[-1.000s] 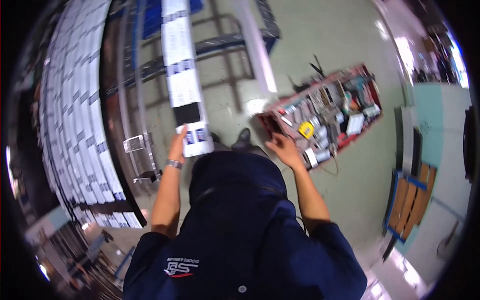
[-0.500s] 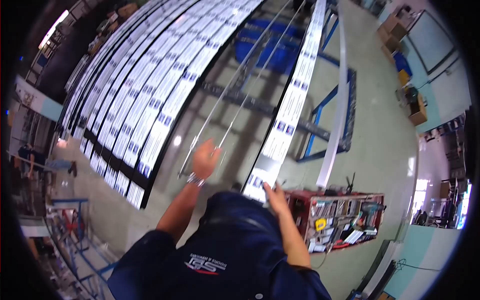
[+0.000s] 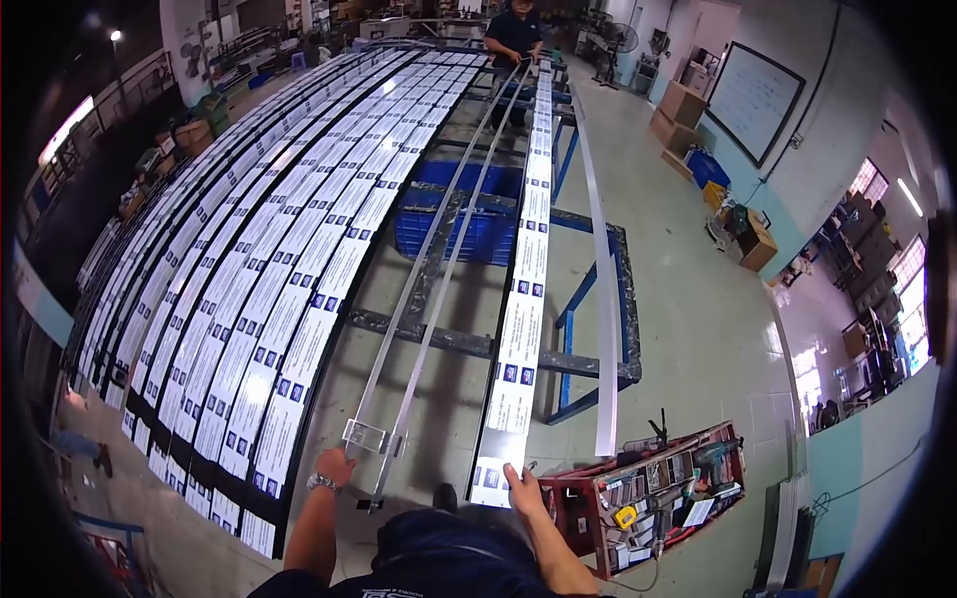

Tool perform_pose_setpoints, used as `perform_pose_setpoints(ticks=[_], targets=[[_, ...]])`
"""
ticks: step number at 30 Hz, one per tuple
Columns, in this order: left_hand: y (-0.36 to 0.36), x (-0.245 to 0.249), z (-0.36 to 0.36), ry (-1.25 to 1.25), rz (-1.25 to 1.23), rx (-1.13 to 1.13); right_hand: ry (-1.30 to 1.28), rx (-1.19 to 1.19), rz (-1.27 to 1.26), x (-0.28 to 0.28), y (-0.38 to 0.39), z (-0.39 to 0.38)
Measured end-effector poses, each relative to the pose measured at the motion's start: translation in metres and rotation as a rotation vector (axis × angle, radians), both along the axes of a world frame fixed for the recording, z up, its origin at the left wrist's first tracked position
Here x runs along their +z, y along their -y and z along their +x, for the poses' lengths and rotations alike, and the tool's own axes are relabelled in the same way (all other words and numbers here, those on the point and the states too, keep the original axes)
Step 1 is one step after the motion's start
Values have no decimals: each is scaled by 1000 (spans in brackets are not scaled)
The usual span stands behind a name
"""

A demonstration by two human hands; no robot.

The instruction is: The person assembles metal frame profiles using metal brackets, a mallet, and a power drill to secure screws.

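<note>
Two thin metal strips point(image 3: 446, 291) run lengthwise across the blue frame. Near their close end sits a clear rectangular piece point(image 3: 366, 437). Just left of it is my left hand point(image 3: 335, 466), fingers curled; what they hold, if anything, is hidden. My right hand point(image 3: 524, 492) grips the right edge of a long profile covered in printed white film point(image 3: 516, 344), thumb on top, at its near end. Its left side shows a dark edge.
Many film-covered profiles point(image 3: 289, 299) lie side by side at left. A pale bar point(image 3: 601, 299) rests at right, above a red tool box point(image 3: 588, 518). A blue crate point(image 3: 459, 214) sits under the frame point(image 3: 628, 299). A co-worker point(image 3: 513, 35) stands at the far end.
My left hand has moved left, from over the thin strips to beside the clear piece. My right hand stays at the profile's near end. The view has tilted up, bringing the co-worker into sight.
</note>
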State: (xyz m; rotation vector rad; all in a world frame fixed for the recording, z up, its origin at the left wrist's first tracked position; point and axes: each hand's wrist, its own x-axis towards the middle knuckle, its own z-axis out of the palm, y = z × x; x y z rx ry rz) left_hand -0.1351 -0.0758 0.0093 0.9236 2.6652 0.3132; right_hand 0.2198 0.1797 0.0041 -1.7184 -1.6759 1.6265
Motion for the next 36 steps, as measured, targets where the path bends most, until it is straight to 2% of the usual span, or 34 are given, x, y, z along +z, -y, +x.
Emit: perform_pose_setpoints(ticks=[2, 4, 5, 7, 8, 10, 11, 12, 13, 14, 15, 16, 17, 20, 21, 22, 23, 24, 25, 26, 28, 31, 32, 34, 35, 36], targets=[[0, 1, -10, 70, 44, -59, -51, 52, -34, -6, -6, 7], [-2, 11, -20, 150, 73, -120, 83, 140, 123, 70, -10, -4], [-4, 15, -25, 188, 97, -241, 89, 135, 109, 77, -11, -7], [-11, 24, -33, 247, 152, -451, 114, 194, 665, 88, -14, -10], [-16, 30, -37, 267, 181, -540, 119, 200, 656, 103, -12, -17], [-40, 89, -22, 892, 221, -96, -128, 286, 492, 136, 1, -40], [-48, 109, -15, 996, 270, -43, -196, 302, 386, 137, 10, -51], [-52, 122, -11, 1101, 315, 20, -306, 294, 143, 114, 20, -62], [-57, 108, -16, 1165, 330, 2, -348, 361, 14, 122, 29, -74], [-56, 94, -18, 1234, 337, -2, -398, 396, -79, 103, 36, -87], [-60, 125, -8, 1318, 331, -25, -463, 350, -307, 109, 46, -100], [-75, 160, 3, 1397, 336, -55, -580, 412, -553, 97, 45, -112], [-82, 169, 9, 1386, 348, -36, -595, 271, -660, 102, 54, -125], [-99, 169, 32, 1451, 479, -20, -1002, 151, -935, 100, 57, -150], [-105, 188, 40, 1365, 401, -65, -1004, 149, -935, 106, 53, -154], [-105, 173, 36, 1363, 400, -68, -1030, 174, -852, 117, 50, -158], [-104, 145, 30, 1359, 459, -166, -1057, 197, -768, 127, 48, -161], [-108, 146, 29, 1356, 513, -268, -1065, 189, -764, 132, 46, -162], [-107, 149, 22, 1473, 553, -267, -996, 149, -675, 136, 46, -161], [-103, 154, 15, 1478, 540, -275, -923, 108, -586, 138, 45, -159], [-101, 170, -3, 1125, 468, 142, -934, 90, -585, 145, 27, -152], [-108, 229, 7, 1229, 458, 57, -854, 181, -555, 148, 10, -138], [-112, 232, 15, 1240, 462, 51, -819, 174, -527, 149, 9, -137], [-130, 244, 32, 838, 378, -263, -648, 90, -505, 157, 11, -136], [-138, 261, 45, 586, 340, -320, -694, 68, -438, 147, 16, -135], [-149, 271, 54, 339, 213, -361, -598, 110, -331, 146, 17, -135]])
